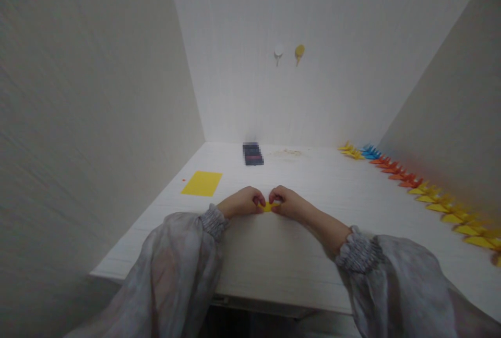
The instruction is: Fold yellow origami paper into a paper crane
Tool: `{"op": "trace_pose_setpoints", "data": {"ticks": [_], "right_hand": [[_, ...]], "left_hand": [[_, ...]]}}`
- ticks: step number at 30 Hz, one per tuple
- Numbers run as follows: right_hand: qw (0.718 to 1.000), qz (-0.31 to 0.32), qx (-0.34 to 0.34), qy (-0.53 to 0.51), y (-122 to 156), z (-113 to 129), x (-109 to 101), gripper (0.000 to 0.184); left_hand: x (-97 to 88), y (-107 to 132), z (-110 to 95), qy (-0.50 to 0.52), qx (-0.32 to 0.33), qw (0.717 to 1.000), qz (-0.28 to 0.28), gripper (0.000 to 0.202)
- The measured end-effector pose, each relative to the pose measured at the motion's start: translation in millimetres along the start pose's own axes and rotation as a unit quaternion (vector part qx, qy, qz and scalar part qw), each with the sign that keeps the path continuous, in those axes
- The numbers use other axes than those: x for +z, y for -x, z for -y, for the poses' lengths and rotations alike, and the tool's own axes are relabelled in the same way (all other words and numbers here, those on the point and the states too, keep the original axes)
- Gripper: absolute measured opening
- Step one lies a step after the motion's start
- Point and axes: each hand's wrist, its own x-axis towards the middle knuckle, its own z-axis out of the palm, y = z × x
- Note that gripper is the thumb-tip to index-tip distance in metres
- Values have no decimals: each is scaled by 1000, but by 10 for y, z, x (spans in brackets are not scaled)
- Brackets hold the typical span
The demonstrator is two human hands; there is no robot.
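Between my two hands is a small piece of folded yellow paper, held just above or on the white table. My left hand pinches its left end with thumb and curled fingers. On the other end, my right hand closes in the same way. The fingers cover much of the paper, so its folded shape is hard to make out. To the left of my left hand lies a flat stack or sheet of yellow square paper.
A dark, blurred-out rectangular object lies near the back wall. Folded paper cranes in yellow, blue and orange line the table's right side. Two hooks, one white and one yellow, are on the back wall. Walls enclose three sides of the table.
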Motion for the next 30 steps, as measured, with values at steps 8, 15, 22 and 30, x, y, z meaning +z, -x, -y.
{"op": "trace_pose_setpoints", "data": {"ticks": [8,15,22,30], "right_hand": [[998,29,-15,-46,15,-81,-70,25],[998,-14,-19,-54,36,-55,-52,28],[998,-37,-45,17,77,14,8,19],[998,-51,25,-8,126,93,-26,10]], "left_hand": [[12,-26,75,26,18,999,20,27],[31,-6,101,4,17,998,-53,41],[46,-3,26,31,50,996,-68,30],[22,-7,25,-40,83,981,-172,17]]}}
